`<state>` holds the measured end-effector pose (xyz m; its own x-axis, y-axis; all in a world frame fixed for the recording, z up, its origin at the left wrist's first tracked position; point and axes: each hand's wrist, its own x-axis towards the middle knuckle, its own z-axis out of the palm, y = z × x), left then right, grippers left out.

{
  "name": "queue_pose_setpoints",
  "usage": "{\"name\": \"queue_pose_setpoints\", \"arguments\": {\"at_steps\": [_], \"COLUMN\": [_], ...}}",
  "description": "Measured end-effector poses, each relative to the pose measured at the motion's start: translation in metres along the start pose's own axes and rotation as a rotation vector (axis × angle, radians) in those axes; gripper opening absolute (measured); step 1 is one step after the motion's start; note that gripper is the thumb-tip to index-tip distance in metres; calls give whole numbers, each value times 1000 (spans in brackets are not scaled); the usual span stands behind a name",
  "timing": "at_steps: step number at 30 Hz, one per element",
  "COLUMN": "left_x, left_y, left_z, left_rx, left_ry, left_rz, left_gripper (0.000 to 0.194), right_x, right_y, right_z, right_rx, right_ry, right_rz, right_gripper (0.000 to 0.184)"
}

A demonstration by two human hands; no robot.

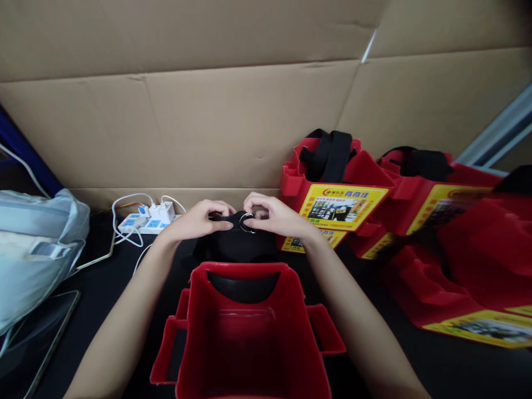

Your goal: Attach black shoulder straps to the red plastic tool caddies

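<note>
A red plastic box [249, 338] with side loops stands open-topped right in front of me. Black webbing shows through the slot in its far wall. Beyond that wall, my left hand [208, 219] pinches a black strap [233, 220] between thumb and fingers. On the same strap, my right hand [270, 215] is closed around a shiny metal ring [247, 222]. Both hands are close together, with the strap and ring between them. Some right fingertips are hidden behind the ring and strap.
Several red boxes [369, 166] with yellow labels and black straps are stacked at right. A white power strip [145, 223] with plugs and cables lies left of my hands. At far left are a pale blue bag [37, 249] and a tablet-like device [45, 338]. Cardboard [233, 127] lines the back.
</note>
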<state>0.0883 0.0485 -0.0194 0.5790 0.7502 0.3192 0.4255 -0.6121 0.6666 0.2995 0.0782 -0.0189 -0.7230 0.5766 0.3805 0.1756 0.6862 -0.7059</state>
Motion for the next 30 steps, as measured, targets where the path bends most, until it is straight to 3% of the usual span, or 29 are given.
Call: {"name": "queue_pose_setpoints", "arguments": {"at_steps": [3, 8, 15, 20, 25, 30], "left_x": [1, 6, 13, 11, 11, 9], "left_y": [0, -5, -25, -30, -29, -28], "left_z": [1, 9, 25, 24, 21, 17], "left_rx": [15, 18, -373, -496, -471, -519], "left_ry": [3, -9, 144, -72, 9, -5], "left_rz": [16, 0, -195, -319, -365, -343], "left_gripper": [21, 23, 24, 22, 24, 34], "right_x": [1, 3, 9, 11, 11, 14], "right_y": [0, 2, 11, 15, 18, 26], "right_z": [1, 8, 6, 9, 12, 14], "right_rx": [-21, 171, 422, 447, 375, 363], "right_ry": [21, 57, 267, 345, 250, 309], "right_rz": [-108, -60, 17, 108, 214, 223], "right_gripper": [13, 18, 17, 20, 28, 15]}}
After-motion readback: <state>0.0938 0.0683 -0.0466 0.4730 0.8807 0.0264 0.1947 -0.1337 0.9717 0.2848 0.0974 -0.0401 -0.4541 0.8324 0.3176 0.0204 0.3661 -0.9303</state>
